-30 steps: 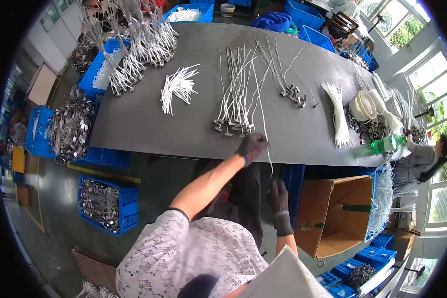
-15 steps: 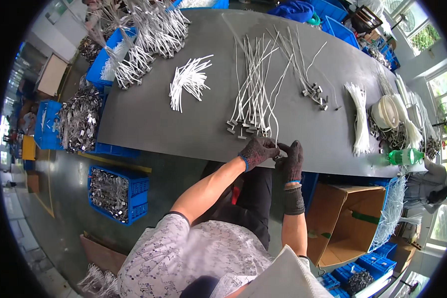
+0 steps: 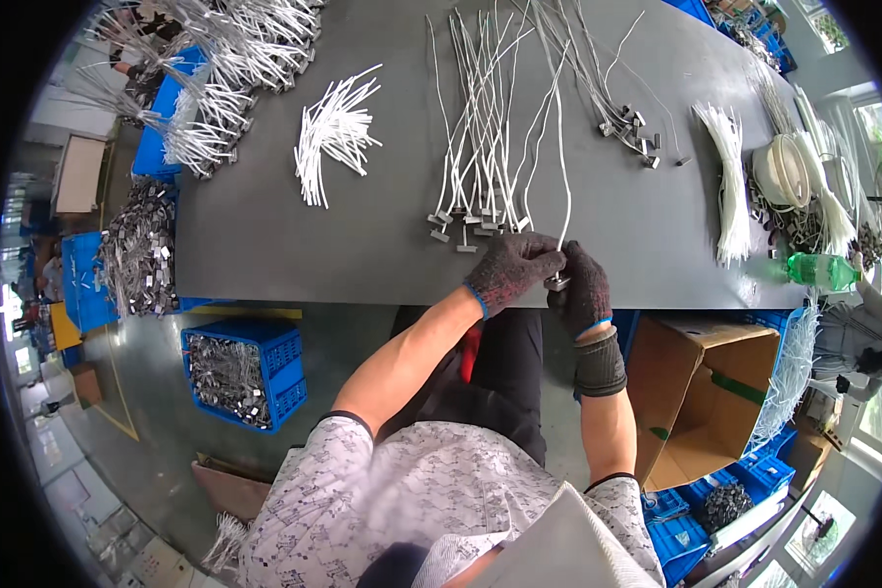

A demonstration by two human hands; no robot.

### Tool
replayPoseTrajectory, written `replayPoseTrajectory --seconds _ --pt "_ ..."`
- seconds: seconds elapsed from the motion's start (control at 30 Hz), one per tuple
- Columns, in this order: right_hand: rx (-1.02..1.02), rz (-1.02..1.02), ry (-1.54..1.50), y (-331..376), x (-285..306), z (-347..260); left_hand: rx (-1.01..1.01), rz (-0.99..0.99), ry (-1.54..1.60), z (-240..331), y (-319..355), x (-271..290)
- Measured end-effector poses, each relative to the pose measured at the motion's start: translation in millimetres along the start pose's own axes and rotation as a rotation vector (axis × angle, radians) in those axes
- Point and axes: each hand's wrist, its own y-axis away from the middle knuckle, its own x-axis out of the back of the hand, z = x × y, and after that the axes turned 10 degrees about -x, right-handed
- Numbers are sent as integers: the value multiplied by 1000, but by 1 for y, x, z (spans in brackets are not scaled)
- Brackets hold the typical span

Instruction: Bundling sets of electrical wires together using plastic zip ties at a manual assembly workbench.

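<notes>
An open brown cardboard box [image 3: 701,392] sits on the floor right of the person; a blue crate [image 3: 245,377] of metal parts sits left. At the grey table [image 3: 265,235] edge, left hand [image 3: 512,269] and right hand [image 3: 580,287], both gloved, pinch one white wire [image 3: 562,167] by its metal end. The wire runs up beside a fanned wire row [image 3: 475,147].

2 gloved hands, left hand [image 3: 512,268] and right hand [image 3: 583,287], pinch 1 white wire [image 3: 563,147]. Left of the grip stands 1 blue crate [image 3: 286,365]; right of it, 1 cardboard box [image 3: 712,392] and 1 green bottle [image 3: 821,269].
</notes>
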Motion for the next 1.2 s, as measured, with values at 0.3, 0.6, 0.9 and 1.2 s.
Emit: replayPoseTrajectory --seconds 0.3,0.6,0.9,1.2 --pt "-35 787 821 -174 168 44 228 42 -141 34 -23 69" --pt "-254 726 1088 -239 208 82 236 833 -1270 -7 -12 215" --pt "-570 163 -354 -75 175 66 385 767 -1310 -51 -30 308" --pt "-699 73 298 222 95 186 196 756 292 -122 3 324"
